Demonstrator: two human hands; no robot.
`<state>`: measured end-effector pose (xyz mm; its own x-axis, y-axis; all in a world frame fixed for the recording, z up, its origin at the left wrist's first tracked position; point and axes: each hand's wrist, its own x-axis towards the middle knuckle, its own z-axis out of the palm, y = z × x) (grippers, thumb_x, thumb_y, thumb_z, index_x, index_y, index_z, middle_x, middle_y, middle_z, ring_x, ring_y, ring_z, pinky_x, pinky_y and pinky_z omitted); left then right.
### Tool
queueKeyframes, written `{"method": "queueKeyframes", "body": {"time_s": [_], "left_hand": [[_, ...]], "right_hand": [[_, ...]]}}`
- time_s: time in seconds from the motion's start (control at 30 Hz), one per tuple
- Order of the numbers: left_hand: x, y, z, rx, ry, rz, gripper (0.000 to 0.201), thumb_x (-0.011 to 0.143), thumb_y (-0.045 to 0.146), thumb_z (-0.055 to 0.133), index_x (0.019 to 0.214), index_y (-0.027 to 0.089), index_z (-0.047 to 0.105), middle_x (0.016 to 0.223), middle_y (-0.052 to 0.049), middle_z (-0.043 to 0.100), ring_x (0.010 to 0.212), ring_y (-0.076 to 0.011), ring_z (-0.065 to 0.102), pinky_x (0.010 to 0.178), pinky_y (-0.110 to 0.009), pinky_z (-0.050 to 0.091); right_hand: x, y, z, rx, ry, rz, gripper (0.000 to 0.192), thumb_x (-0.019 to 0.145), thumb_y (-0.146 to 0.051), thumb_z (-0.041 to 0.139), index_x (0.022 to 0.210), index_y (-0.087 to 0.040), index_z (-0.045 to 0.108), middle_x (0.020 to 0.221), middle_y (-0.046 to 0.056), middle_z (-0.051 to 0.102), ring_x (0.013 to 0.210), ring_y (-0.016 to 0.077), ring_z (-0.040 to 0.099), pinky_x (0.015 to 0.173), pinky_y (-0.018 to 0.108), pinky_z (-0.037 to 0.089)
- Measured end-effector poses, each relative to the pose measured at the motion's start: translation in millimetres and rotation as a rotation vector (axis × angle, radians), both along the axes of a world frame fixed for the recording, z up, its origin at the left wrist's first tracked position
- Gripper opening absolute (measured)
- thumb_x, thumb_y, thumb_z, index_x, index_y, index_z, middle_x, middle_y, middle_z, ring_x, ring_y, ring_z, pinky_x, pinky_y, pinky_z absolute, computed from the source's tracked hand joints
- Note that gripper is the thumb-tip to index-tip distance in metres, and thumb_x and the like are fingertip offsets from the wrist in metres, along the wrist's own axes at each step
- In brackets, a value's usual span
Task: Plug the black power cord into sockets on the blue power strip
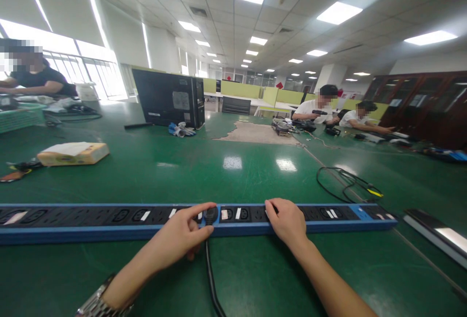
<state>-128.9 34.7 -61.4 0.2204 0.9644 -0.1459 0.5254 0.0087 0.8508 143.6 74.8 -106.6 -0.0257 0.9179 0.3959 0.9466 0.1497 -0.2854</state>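
Note:
A long blue power strip [146, 233] with a row of black sockets lies across the green table in front of me. My left hand [182, 232] is closed around a black plug [210, 216] at the strip, index finger on its far side and thumb on its near side. From that plug a thick black cable [210, 273] runs down toward me. Further right, my right hand [288, 220] lies on the strip with its fingers curled together; whatever is under or between them is hidden. Small white labels mark several sockets.
A tissue pack [75, 153] sits at the left, and a black computer case [168, 98] stands behind with gloves [181, 129] beside it. Coiled black cable [343, 183] and a dark flat device [438, 234] lie at the right. Other people work at the table's far sides.

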Motion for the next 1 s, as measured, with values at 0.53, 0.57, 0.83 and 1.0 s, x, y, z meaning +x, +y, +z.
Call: {"method": "queueKeyframes", "body": {"time_s": [0.53, 0.57, 0.83, 1.0], "left_hand": [[18, -8, -15.5, 0.043, -0.531, 0.201, 0.061, 0.076, 0.042, 0.065, 0.126, 0.015, 0.043, 0.077, -0.006, 0.070, 0.060, -0.0177, 0.065, 0.044, -0.022, 0.046], [19, -9, -10.6, 0.078, -0.581, 0.225, 0.060, 0.075, 0.040, 0.067, 0.124, 0.016, 0.043, 0.078, -0.006, 0.069, 0.062, -0.0178, 0.065, 0.045, -0.022, 0.047], [-46, -4, 28.5, 0.429, -0.611, 0.595, 0.053, 0.070, 0.033, 0.067, 0.121, 0.025, 0.052, 0.073, 0.003, 0.065, 0.055, -0.0120, 0.057, 0.050, -0.021, 0.048], [-91, -7, 5.8, 0.252, -0.046, 0.610, 0.044, 0.071, 0.042, 0.055, 0.107, 0.018, 0.063, 0.052, 0.002, 0.057, 0.047, -0.0163, 0.051, 0.042, -0.024, 0.036]], "right_hand": [[2, -1, 0.5, -0.018, 0.008, 0.008, 0.039, 0.094, -0.039, 0.036, 0.088, -0.024, 0.071, 0.092, 0.001, 0.072, 0.089, 0.0183, 0.063, 0.075, 0.028, 0.038], [2, -1, 0.3, -0.018, 0.007, 0.009, 0.039, 0.094, -0.039, 0.036, 0.088, -0.025, 0.071, 0.092, 0.001, 0.072, 0.089, 0.0184, 0.063, 0.076, 0.028, 0.038], [2, 0, 0.2, -0.015, 0.003, 0.006, 0.038, 0.094, -0.039, 0.036, 0.089, -0.024, 0.071, 0.094, 0.001, 0.072, 0.089, 0.0179, 0.063, 0.077, 0.028, 0.039], [1, -1, 1.8, -0.016, -0.010, -0.005, 0.038, 0.094, -0.039, 0.036, 0.089, -0.024, 0.071, 0.093, 0.001, 0.072, 0.088, 0.0179, 0.063, 0.075, 0.027, 0.039]]}}
